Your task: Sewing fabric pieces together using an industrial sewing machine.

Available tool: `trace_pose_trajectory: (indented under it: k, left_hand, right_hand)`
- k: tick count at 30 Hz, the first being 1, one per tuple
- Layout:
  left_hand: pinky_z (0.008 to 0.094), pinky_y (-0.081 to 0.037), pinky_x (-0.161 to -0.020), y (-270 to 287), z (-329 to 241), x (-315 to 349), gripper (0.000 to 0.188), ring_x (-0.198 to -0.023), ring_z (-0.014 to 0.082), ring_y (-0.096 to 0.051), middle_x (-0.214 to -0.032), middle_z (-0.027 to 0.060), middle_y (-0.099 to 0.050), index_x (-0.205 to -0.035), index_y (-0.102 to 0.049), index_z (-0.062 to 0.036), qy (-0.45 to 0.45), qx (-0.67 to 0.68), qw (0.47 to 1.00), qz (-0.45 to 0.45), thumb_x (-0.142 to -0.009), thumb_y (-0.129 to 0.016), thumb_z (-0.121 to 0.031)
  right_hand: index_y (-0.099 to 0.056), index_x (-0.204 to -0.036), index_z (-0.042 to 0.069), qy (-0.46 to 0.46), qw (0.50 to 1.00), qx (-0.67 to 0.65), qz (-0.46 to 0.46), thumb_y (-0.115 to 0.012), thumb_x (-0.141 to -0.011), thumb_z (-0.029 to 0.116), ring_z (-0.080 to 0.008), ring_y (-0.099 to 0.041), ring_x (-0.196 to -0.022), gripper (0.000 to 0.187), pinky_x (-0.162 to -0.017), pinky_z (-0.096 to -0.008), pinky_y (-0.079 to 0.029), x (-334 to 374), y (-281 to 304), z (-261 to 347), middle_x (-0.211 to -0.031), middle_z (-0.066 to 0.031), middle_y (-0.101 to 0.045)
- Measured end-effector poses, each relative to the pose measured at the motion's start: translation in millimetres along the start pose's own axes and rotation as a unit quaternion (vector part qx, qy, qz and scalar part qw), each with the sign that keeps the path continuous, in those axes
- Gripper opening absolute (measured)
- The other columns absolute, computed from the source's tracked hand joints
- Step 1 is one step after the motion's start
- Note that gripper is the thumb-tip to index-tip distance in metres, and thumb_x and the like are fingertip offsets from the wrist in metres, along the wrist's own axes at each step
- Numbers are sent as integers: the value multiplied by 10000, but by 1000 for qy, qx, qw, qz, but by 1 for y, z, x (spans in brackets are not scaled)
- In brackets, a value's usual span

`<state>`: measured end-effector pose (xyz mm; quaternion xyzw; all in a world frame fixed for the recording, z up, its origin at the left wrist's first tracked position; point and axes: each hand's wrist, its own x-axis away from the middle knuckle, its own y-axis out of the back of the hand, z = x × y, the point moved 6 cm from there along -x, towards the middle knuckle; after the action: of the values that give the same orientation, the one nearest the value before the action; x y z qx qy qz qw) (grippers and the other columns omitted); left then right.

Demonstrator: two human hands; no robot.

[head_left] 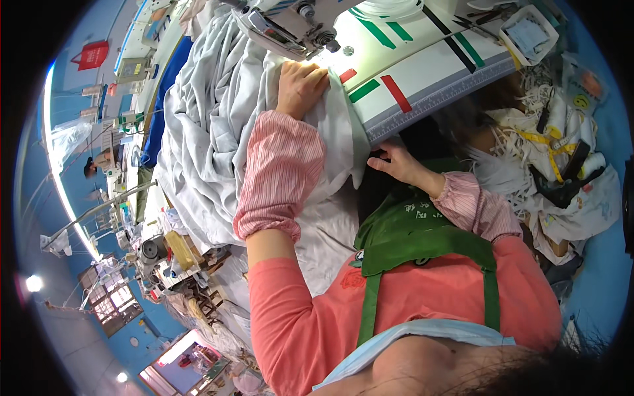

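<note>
A big heap of light grey fabric (205, 125) lies in folds to the left of and in front of the sewing machine (290, 30). Close to the needle area, my left hand (302, 87) presses on this fabric with bent fingers held together, gripping it. One edge of the cloth hangs over the near edge of the white machine table (422, 69). Below that table edge is my right hand (401, 165), thumb and fingers apart, with no object visible in it; it is near the hanging cloth, and its fingertips are partly hidden.
Red, green and black tape strips mark the table, and a ruler strip (442, 92) runs along its front edge. Scissors (479, 28) and a white tray (528, 33) sit at the far right. A bag of scraps with a yellow measuring tape (557, 155) hangs at right.
</note>
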<state>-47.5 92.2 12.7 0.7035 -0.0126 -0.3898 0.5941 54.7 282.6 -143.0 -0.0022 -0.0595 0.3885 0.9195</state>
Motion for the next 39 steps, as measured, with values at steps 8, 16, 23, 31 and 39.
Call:
trace_pose_trajectory:
  k: [8,16,23,31,39]
  left_hand:
    - [360,-456,-724,13,-28,7,83,-765,265,-609,-828,58,-631,-829,-651,-58,12,25,1000,5,-780,-684,-116]
    - [377,-442,-753,17,-83,39,267,-805,305,-566,-832,127,-606,-831,-643,4,293,33,955,21,-826,-693,-258]
    - [274,-418,-538,25,-52,71,248,-594,127,-544,-710,94,-631,-847,-630,24,582,363,726,-50,-902,-603,-217]
    - [223,-419,-550,18,-77,40,161,-616,57,-519,-740,20,-624,-935,-632,31,477,281,832,26,-896,-637,-126]
    - [224,-419,-562,15,-74,34,172,-643,53,-519,-753,27,-624,-929,-633,30,476,255,840,41,-899,-606,-138]
  right_hand:
    - [-554,-1250,3,-10,999,3,-39,-684,-873,401,-231,-572,-1110,563,-889,-344,-474,23,1,9,-1228,-136,-593]
    - [-558,-1263,17,-14,998,5,-64,-683,-887,201,-191,-560,-1106,437,-860,-306,-489,43,0,22,-1198,-103,-598]
    - [-608,-1118,0,110,987,66,-100,-667,-888,159,-165,-624,-809,286,-689,-276,-498,44,28,91,-1005,-96,-632]
    - [-631,-1045,6,301,924,180,-154,-639,-880,62,-188,-614,-693,175,-612,-276,-486,7,54,149,-910,-89,-655]
    - [-622,-1100,2,265,934,181,-154,-636,-865,53,-167,-612,-653,241,-582,-278,-489,-54,64,152,-903,-117,-631]
